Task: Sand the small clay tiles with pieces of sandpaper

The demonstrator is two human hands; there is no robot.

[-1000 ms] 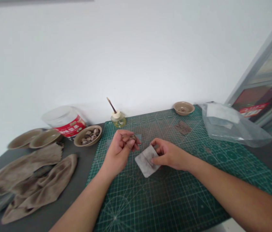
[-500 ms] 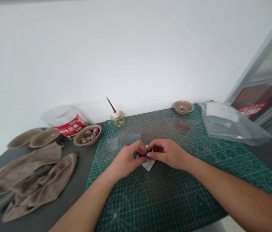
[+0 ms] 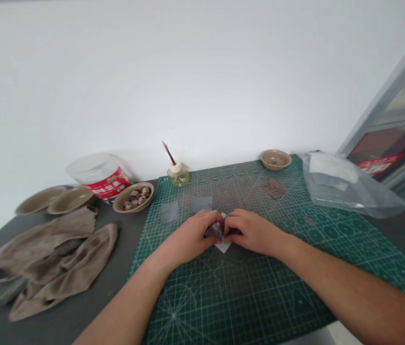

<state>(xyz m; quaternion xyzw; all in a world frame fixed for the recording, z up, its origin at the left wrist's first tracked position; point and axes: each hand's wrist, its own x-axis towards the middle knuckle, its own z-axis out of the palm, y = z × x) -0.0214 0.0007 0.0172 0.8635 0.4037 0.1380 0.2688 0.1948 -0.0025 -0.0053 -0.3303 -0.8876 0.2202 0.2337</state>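
1. While the left hand (image 3: 188, 235) and right hand (image 3: 254, 233) met above the cutting mat (image 3: 260, 297), each grip was clenched on the pale sheet (image 3: 223, 247), whose corner showed below them.
2. A dark scrap (image 3: 213, 232) showed between the fingers; its material was hard to tell.
3. The sheet looked light, thin and soft, so it seemed best held by its edges, with a gentle pinch.
4. Two grey squares (image 3: 169, 212) lay beyond the hands.
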